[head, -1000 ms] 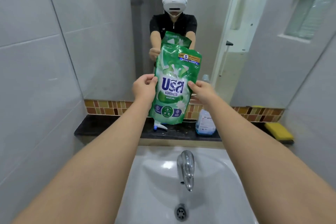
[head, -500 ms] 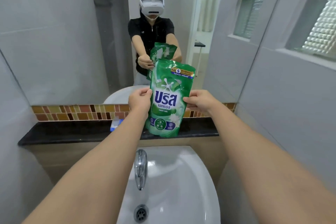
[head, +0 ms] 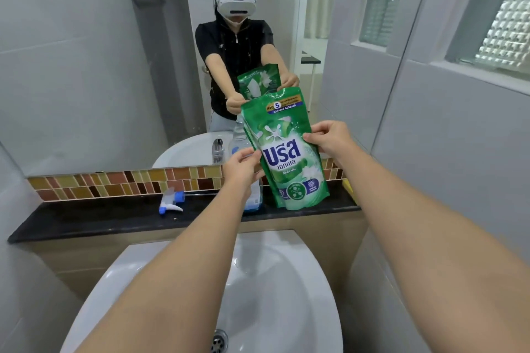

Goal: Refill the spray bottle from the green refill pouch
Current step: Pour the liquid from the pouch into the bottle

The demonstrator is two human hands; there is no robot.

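Left hand pinches the left edge of the green refill pouch about mid-height, thumb on the front face, fingers curled behind; right hand pinches the right edge a bit higher, same kind of grip. Both hands closed on the pouch, holding it upright and tilted slightly, up in front of the mirror above the black ledge. Pouch top looks sealed, no opening visible from this side

Spray bottle stands on the ledge right behind the left hand and the pouch, mostly hidden, clear body with blue liquid low down. Its neck shows beside the pouch's upper left edge. Trigger head is off, lying on the ledge well to the left of it. White sink sits below the arms

Handling judgement: pouch is soft film, bulging lower down so likely fairly full and heavyish, will sag and fold if held by one corner. Glossy surface, probably slippery if wet. Best hold is what's here, both side seams, or one hand under the gusset base and one near the top corner to steer the pour. Squeezing the belly once opened would likely jet liquid out. Bottle neck is narrow and the bottle looks light, so it could tip; pour should be slow and it needs steadying
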